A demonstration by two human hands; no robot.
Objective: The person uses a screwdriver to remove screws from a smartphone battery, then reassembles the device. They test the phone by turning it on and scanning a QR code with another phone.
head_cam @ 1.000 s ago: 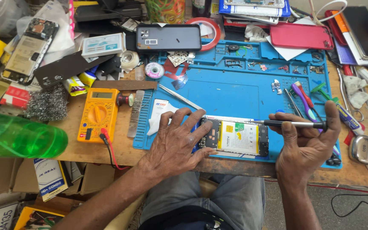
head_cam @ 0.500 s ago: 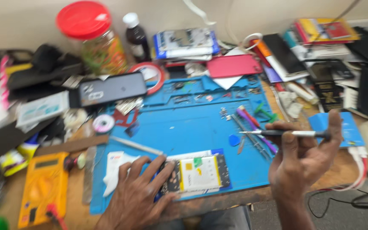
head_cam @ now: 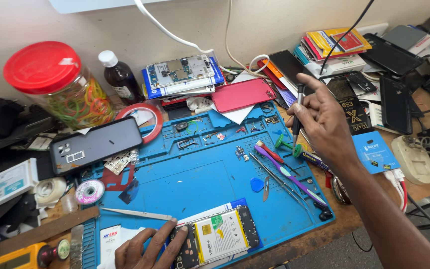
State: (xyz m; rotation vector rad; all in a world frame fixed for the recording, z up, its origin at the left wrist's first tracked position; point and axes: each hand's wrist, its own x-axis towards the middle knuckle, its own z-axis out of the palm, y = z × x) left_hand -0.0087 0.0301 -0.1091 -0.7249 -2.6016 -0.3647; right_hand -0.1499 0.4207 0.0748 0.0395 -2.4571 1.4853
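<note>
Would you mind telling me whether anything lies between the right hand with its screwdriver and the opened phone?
Yes: the right hand holds the screwdriver above loose tools on the blue mat; these and a blue pick lie toward the opened phone.

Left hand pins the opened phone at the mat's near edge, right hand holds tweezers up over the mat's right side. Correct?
Not quite. The right hand holds a slim screwdriver, tip pointing down, not tweezers; the tweezers lie loose on the blue mat. The left hand does pin the opened phone at the near edge. The head view shows it.
</note>
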